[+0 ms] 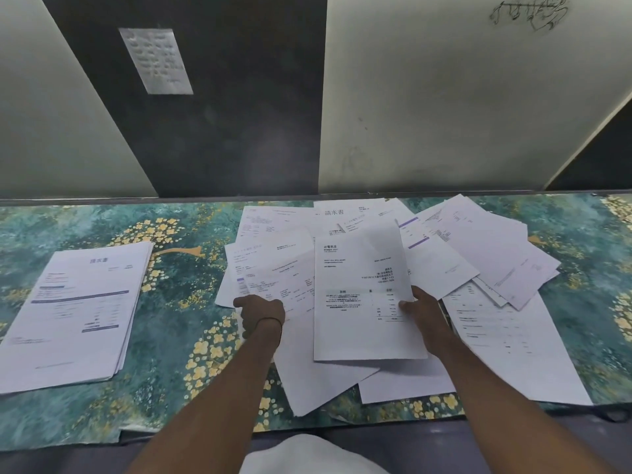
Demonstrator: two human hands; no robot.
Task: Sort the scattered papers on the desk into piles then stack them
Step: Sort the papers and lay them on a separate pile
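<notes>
Papers (478,254) lie fanned over the surface (178,302), unsorted, with one squared pile (75,309) well apart at left. Right hand (424,309) pinches a printed sheet (359,285) at its edge, thumb on top, probably raised to read it. Left hand (260,313) rests on the papers, likely steadying them; whether its fingers grip one I cannot tell.

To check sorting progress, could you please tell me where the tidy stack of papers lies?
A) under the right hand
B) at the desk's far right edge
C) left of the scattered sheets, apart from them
C: the tidy stack lies left of the scattered sheets, bare desk cover between them; the right hand pinches a single sheet.
</notes>
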